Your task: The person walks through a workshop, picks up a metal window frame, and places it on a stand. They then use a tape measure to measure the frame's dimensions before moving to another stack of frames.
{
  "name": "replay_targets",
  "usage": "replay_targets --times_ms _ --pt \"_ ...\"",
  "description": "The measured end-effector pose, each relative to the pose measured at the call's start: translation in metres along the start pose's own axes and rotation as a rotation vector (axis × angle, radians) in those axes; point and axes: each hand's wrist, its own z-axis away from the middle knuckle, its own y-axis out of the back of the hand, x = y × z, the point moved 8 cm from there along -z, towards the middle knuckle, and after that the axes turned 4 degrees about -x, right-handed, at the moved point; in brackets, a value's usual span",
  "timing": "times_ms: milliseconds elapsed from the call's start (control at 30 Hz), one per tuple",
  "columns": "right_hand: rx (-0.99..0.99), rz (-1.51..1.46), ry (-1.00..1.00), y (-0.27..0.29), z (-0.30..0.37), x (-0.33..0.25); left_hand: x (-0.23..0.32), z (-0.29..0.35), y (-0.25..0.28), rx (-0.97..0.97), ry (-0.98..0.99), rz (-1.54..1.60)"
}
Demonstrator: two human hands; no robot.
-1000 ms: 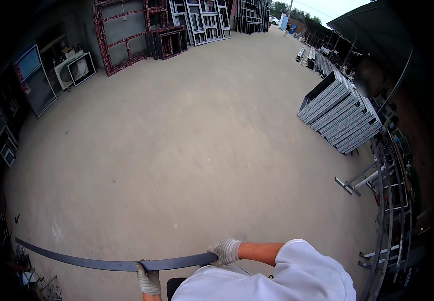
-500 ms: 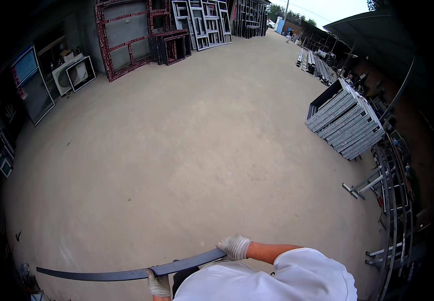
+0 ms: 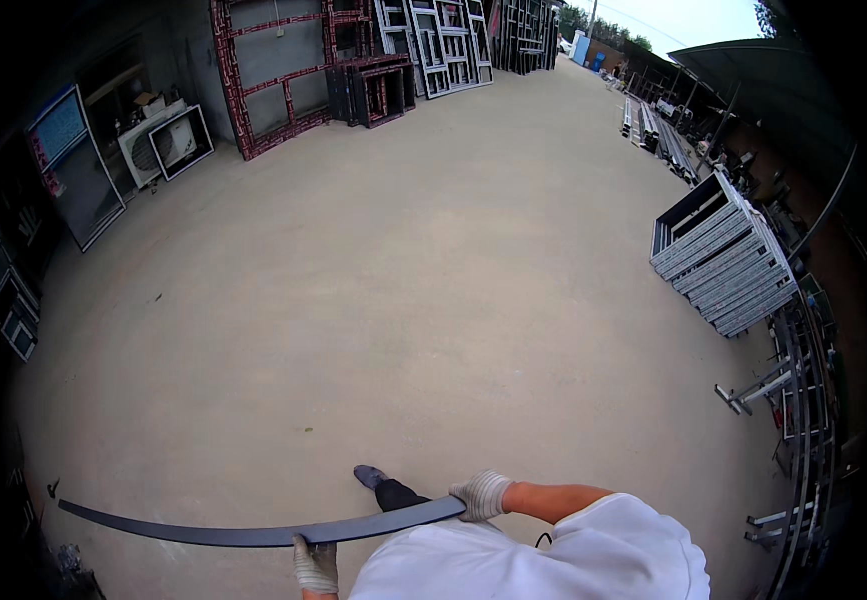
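Beige, dusty-looking floor (image 3: 403,280) fills most of the view, running back toward a patch of sky (image 3: 668,20) at top right. Along the left side there's a tall red-patterned frame (image 3: 283,79), some pale lattice frames (image 3: 436,40) leaning near it, and a white fan unit (image 3: 143,150) lower down. Right side has a tilted stack of silvery frames (image 3: 728,262) near a dark canopy (image 3: 783,90), with long bars (image 3: 803,430) closer to the person.

Down front, a long grey strip (image 3: 203,535) is held crosswise just ahead of the white shirt (image 3: 533,560). Right hand (image 3: 483,494), gloved, is closed round its right end, fingertips mostly out of sight. Left hand (image 3: 315,565), also gloved, pinches it between the middle and that end; some fingers are hidden underneath, so can't tell if they're pressed together.

One dark shoe (image 3: 370,477) pokes out beyond the strip. Lower left corner's murky, the left forearm (image 3: 320,595) gets cut off by the bottom edge, and the clutter in the right-hand shadows is too dark to make out
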Motion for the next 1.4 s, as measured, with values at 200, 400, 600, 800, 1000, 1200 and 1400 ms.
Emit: replay_targets --times_ms 200,400,600,800,1000,1200,1400 --pt "-0.147 0.099 0.038 0.11 -0.164 -0.04 0.134 -0.055 0.016 0.45 0.016 -0.59" --pt "0.043 0.278 0.03 0.226 -0.271 -0.092 0.209 -0.049 0.053 0.67 -0.033 -0.63" --pt "0.085 0.306 0.121 0.248 -0.386 -0.162 0.156 0.006 0.166 1.036 0.195 -0.38" --pt "0.037 0.275 0.134 0.26 -0.47 -0.292 0.221 -0.033 0.229 1.094 0.358 -0.424" --pt "0.096 0.268 0.221 0.284 -0.559 -0.438 0.45 -0.122 0.264 0.972 0.107 -0.434" --pt "0.072 0.314 0.278 0.323 -0.637 -0.582 0.709 -0.187 0.229 0.905 -0.261 -0.436" --pt "0.019 0.315 0.362 0.335 -0.77 -0.686 0.754 -0.241 0.285 0.941 -0.19 -0.371"
